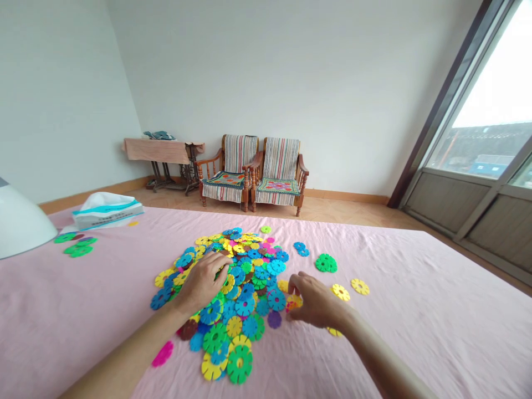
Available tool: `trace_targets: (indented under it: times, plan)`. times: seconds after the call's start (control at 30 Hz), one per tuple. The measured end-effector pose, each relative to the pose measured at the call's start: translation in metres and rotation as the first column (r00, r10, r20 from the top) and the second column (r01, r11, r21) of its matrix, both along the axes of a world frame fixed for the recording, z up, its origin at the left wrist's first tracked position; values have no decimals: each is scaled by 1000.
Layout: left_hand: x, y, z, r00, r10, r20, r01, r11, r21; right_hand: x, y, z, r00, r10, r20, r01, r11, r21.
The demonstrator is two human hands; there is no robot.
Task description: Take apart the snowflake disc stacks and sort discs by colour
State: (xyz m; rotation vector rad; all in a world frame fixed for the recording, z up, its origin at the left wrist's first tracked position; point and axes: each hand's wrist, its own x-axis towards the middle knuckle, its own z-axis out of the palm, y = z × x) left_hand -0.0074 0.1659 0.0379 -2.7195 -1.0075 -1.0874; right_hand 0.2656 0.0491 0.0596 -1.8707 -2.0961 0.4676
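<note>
A heap of flat plastic snowflake discs (236, 277) in blue, yellow, green and pink lies on a pink tablecloth (415, 310). My left hand (203, 280) rests palm down on the left part of the heap, fingers curled onto the discs. My right hand (316, 302) sits at the heap's right edge, its fingertips pinching at a yellow and pink disc (293, 302). Loose yellow discs (359, 286) and a green disc (326, 262) lie just beyond the right hand.
A tissue pack (107, 210) and a few green discs (78, 246) lie at the far left, beside a white rounded object (19, 221). Two striped wooden armchairs (253, 174) and a covered sewing table (164, 152) stand by the far wall. A window (490, 127) is right.
</note>
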Motion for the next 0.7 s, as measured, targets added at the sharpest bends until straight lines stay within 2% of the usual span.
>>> trace_targets:
  times: [0.2,0.53,0.63,0.7]
  plan:
    - [-1,-2,1,1000,-5,-2,5,1000,-6,-2,6,8,982,43,-185,-29,997,76]
    - [1,-2,3,1000,-2,3,2,1000,-1,-6,12,8,952,28,-306,42,975,220]
    - [1,-2,3,1000,2,3,-2,1000,0,5,14,19,957,-43,-287,107,972,209]
    - [1,-2,3,1000,4,0,-4,1000,-2,18,12,30,974,-89,-207,123,980,157]
